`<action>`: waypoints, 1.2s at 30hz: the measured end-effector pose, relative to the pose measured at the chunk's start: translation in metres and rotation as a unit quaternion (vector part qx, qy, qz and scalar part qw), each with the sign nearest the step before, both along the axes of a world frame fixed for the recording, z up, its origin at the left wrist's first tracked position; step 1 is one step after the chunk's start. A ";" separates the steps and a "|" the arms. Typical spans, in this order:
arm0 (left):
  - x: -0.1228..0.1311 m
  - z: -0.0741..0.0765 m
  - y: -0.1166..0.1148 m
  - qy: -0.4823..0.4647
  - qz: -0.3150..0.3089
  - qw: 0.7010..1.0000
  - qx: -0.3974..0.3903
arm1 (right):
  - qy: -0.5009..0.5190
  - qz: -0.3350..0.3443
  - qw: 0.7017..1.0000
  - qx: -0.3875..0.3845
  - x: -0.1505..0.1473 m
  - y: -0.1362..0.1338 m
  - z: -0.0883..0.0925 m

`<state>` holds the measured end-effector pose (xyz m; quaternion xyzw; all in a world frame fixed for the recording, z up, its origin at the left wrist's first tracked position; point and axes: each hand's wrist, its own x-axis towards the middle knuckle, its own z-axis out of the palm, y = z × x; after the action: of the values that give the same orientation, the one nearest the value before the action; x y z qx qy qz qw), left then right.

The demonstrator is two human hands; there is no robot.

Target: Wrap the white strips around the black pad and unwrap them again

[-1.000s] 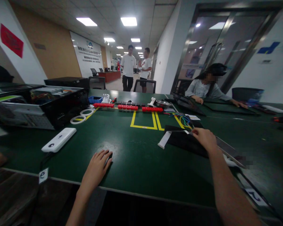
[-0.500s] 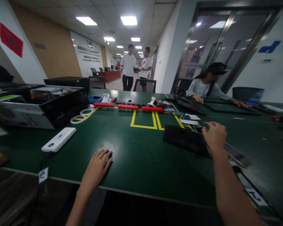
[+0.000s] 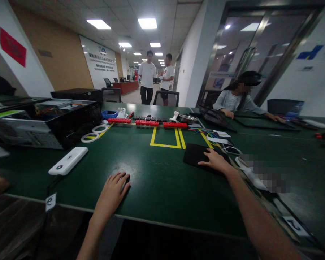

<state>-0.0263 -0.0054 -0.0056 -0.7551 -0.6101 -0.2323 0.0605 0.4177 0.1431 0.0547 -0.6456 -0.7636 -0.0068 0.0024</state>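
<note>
My left hand (image 3: 111, 194) lies flat and open on the green table (image 3: 157, 180) near its front edge, holding nothing. My right hand (image 3: 215, 161) rests palm down with fingers spread on a black mat (image 3: 195, 153) right of centre. Just right of the mat lies a flat device (image 3: 249, 169), partly blurred. Beyond the mat sit a white card (image 3: 216, 139) and a bundle of coloured wires (image 3: 211, 135).
A white power bank (image 3: 68, 161) lies at the left, and an open computer case (image 3: 43, 121) with white tape rings (image 3: 90, 137) beside it. Red parts (image 3: 146, 123) line the back past a yellow taped rectangle (image 3: 165, 139). A seated person (image 3: 237, 99) works at the right; two people (image 3: 154, 77) stand far back.
My right hand let go of the white strip, swung right toward the wires, then came back left onto the black mat. The mat has shifted left. My left hand has not moved.
</note>
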 end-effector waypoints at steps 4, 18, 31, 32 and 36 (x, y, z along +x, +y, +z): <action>0.001 0.000 0.000 0.009 0.003 1.000 0.000 | -0.010 0.049 0.999 -0.001 -0.035 -0.011 0.001; 0.016 0.007 0.002 0.032 -0.055 0.998 -0.030 | 0.015 0.267 0.957 0.110 -0.171 -0.090 -0.012; 0.034 0.002 0.009 0.010 -0.112 0.991 -0.067 | 0.153 0.305 0.935 0.097 -0.158 -0.080 -0.009; 0.034 0.002 0.009 0.006 -0.109 0.992 -0.068 | 0.157 0.298 0.935 0.111 -0.150 -0.073 -0.008; 0.036 0.004 0.007 -0.007 -0.104 0.992 -0.073 | 0.083 0.188 0.958 0.201 -0.108 -0.037 0.000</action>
<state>0.0095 0.0016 -0.0016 -0.8153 -0.5440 -0.1971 -0.0238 0.3098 0.1057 0.0552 -0.4753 -0.8510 -0.1056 0.1966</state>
